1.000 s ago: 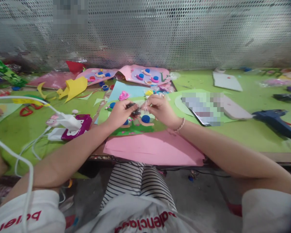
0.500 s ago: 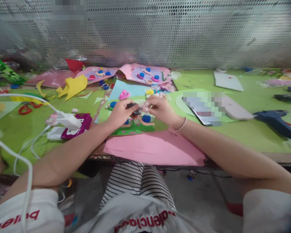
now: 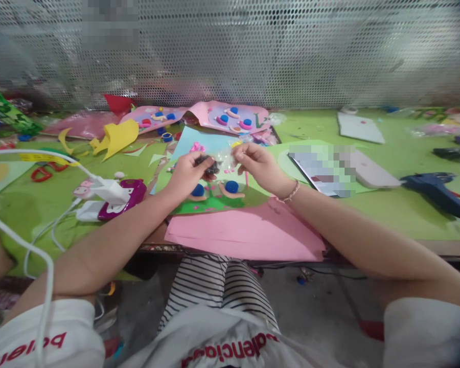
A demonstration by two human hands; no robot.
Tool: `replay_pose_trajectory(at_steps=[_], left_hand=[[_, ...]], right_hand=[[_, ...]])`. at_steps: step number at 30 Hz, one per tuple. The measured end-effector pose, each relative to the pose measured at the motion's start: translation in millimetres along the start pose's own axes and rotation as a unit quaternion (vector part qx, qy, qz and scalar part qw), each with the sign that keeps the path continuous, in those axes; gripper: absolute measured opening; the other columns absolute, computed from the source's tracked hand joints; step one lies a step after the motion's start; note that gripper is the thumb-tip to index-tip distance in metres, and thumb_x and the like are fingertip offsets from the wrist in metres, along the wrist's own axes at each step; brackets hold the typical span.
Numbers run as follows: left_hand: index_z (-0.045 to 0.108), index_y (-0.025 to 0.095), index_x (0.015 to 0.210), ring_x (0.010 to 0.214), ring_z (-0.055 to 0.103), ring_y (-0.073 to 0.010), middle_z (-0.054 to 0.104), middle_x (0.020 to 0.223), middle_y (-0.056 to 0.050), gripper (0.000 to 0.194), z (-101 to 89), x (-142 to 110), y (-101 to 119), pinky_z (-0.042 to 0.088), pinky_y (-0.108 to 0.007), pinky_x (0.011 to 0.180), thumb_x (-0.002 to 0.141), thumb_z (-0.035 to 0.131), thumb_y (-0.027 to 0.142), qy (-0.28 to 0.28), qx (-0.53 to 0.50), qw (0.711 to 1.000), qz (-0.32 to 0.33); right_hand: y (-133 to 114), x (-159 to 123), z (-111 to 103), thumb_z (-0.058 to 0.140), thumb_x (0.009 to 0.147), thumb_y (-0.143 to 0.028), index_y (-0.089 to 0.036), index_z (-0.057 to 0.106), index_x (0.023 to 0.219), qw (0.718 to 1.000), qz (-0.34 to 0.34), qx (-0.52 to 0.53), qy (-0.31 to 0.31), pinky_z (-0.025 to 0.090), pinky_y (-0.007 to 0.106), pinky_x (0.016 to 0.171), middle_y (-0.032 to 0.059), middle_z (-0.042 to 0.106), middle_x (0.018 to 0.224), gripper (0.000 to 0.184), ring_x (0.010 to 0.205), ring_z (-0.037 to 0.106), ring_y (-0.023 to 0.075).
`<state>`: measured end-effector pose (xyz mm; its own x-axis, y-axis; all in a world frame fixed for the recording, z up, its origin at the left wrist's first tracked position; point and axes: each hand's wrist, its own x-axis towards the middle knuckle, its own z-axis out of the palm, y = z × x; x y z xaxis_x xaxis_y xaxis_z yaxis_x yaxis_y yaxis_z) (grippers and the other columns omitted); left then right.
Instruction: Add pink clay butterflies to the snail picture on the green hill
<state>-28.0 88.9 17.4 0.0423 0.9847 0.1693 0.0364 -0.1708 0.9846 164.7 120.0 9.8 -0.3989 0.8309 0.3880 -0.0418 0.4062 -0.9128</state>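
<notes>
My left hand is closed around a dark, soft-looking lump, which seems to be wrapped in clear plastic. The plastic stretches to the right, where my right hand pinches its edge between thumb and fingers. Both hands hover above a light green craft sheet. On that sheet sit blue-shelled clay snails, one between my hands and another under my left wrist. A pink clay piece shows just behind my left hand.
Pink paper lies at the table's front edge. To the right are a phone, a pale pink phone-like object and a blue glue gun. A purple power strip with white cables, red-handled scissors and yellow scraps occupy the left.
My right hand has moved slightly up and away from my left, and the clear plastic between them is more spread out. The blue-shelled snail below is less covered.
</notes>
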Motion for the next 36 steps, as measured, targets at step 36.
replay_pose_trajectory(at_steps=[36], left_hand=[[0.053,0.017,0.067,0.041,0.053,-0.0044,0.06,0.056,0.003,0.027,0.1,6.2,0.5,0.043,-0.014,0.043,0.082,0.067,0.036,0.08,-0.085,0.993,0.002]], right_hand=[[5.9,8.7,-15.2,0.086,0.052,-0.022,-0.017,0.067,0.078,0.958,0.137,0.237,0.087,0.05,0.014,0.056,-0.003,0.068,0.075,0.032,0.065,0.062,0.0046]])
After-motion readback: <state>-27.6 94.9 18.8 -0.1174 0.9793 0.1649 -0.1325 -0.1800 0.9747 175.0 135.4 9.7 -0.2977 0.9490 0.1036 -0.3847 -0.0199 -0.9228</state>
